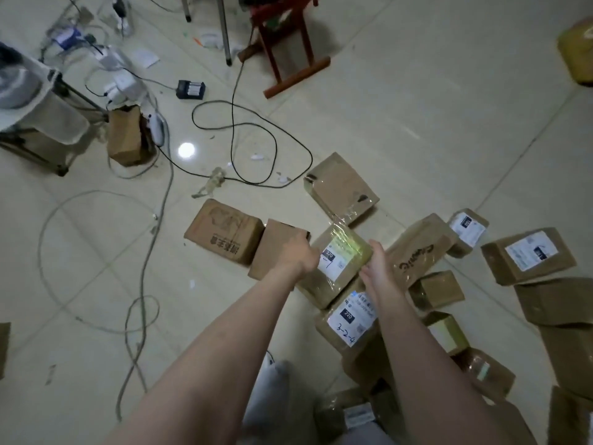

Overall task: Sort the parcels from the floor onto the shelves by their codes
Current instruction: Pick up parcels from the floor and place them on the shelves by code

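Parcel [340, 261] with a white label marked 220 is gripped by both sets of fingers: the left hand [300, 255] curls over its left edge, the right hand [377, 263] clasps its right edge. Around it, other parcels [351, 319] crowd the tiled floor [417, 107], with a black cable [276, 146] looped beyond.

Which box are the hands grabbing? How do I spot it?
Look at the brown boxes on the tiled floor. The left hand and right hand hold one box between them. Shiny yellowish tape covers its label; the neighbouring box reads 3-2-4.
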The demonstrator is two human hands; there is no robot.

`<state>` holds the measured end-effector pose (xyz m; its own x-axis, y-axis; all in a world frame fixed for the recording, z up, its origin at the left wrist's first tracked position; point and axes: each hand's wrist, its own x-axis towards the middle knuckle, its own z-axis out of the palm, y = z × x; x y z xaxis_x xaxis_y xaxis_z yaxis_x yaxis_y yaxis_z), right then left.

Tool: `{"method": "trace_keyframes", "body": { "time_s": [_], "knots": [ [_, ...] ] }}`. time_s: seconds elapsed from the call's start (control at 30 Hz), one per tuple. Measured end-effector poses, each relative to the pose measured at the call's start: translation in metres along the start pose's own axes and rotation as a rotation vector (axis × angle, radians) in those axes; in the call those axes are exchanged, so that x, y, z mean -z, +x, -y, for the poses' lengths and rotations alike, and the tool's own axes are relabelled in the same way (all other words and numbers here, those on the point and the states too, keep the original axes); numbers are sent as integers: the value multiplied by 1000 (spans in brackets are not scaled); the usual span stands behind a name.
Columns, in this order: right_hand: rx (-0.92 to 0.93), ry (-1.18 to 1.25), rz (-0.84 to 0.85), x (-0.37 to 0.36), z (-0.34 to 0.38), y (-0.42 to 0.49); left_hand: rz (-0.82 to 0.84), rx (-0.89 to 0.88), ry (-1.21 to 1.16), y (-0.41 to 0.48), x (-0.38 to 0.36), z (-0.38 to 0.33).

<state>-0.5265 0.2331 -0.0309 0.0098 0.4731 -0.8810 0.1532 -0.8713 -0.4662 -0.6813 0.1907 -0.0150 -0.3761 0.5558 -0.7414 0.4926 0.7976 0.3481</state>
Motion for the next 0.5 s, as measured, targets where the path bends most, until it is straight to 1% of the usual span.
{"method": "trace_keyframes", "body": {
  "time_s": [0.1,0.2,0.3,0.37,0.5],
  "knots": [
    [-27,55,38,-4,-27,43,-13,29,45,37,-30,13],
    [-38,17,-17,-7,-53,88,-16,54,55,71,-53,25],
    [-8,-36,-72,-14,-56,105,18,105,17,97,-69,34],
    [29,-80,-124,-18,-53,113,72,108,-33,106,-76,38],
    [4,-48,-92,-22,-56,131,128,139,-215,120,-93,51]
  ]
}}
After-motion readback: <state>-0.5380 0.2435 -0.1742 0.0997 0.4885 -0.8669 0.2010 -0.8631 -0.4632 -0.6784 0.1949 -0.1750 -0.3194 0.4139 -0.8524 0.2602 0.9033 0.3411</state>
